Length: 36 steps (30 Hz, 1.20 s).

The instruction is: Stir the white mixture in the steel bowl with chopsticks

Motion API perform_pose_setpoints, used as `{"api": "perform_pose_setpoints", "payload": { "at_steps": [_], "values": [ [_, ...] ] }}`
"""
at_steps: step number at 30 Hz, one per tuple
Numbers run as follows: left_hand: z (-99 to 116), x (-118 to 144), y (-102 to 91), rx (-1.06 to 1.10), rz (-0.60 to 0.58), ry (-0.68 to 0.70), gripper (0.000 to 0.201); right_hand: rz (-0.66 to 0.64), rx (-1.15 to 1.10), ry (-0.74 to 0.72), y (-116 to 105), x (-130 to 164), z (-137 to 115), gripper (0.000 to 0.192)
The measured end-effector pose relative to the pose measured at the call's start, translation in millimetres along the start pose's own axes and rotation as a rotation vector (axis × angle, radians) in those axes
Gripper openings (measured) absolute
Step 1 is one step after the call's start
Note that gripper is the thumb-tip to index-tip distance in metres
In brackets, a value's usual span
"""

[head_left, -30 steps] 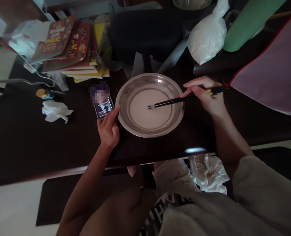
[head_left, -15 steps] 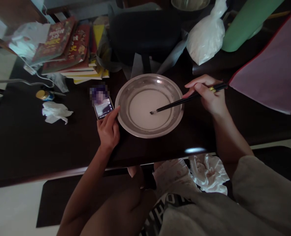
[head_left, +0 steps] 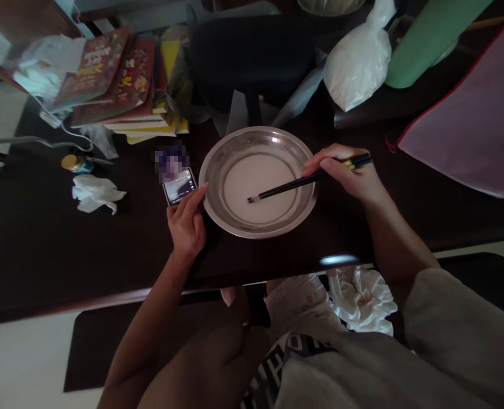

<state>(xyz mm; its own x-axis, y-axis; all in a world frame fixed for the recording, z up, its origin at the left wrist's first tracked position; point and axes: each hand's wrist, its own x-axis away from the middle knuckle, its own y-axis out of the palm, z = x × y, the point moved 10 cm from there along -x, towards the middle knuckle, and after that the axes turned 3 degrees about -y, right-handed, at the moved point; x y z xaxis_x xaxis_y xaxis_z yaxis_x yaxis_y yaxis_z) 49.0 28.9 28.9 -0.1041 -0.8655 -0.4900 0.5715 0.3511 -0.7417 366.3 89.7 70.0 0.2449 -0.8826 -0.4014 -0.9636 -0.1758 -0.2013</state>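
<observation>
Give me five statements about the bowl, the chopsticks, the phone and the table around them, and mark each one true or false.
1. The right hand holds black chopsticks with their tips in the white liquid in the metal bowl. True.
2. The left hand grips the bowl's far rim. False: it rests at the near-left side, fingers on the phone.
3. A crumpled white tissue lies on the dark table, left of the phone. True.
4. The bowl is empty. False: it holds a pale, milky liquid.
5. The stack of books sits to the right of the bowl. False: it is at the far left.
</observation>
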Motion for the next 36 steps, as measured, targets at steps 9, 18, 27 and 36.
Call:
{"api": "perform_pose_setpoints", "payload": {
  "at_steps": [9, 18, 27, 36],
  "values": [
    [-1, 0, 1.7, -0.051, -0.027, -0.023, 0.049, 0.092, -0.032, 0.001, -9, 0, 1, 0.022],
    [1, -1, 0.2, -0.035, -0.019, -0.063, 0.049, 0.108, -0.06, -0.01, -13, 1, 0, 0.017],
    [-6, 0, -7.0, -0.093, 0.082, -0.109, 0.042, 0.135, -0.032, 0.005, -16, 2, -4, 0.018],
    [-18, -8, -12.0, -0.113, 0.074, -0.111, 0.061, 0.104, -0.036, 0.003, -13, 2, -4, 0.019]
  ]
}}
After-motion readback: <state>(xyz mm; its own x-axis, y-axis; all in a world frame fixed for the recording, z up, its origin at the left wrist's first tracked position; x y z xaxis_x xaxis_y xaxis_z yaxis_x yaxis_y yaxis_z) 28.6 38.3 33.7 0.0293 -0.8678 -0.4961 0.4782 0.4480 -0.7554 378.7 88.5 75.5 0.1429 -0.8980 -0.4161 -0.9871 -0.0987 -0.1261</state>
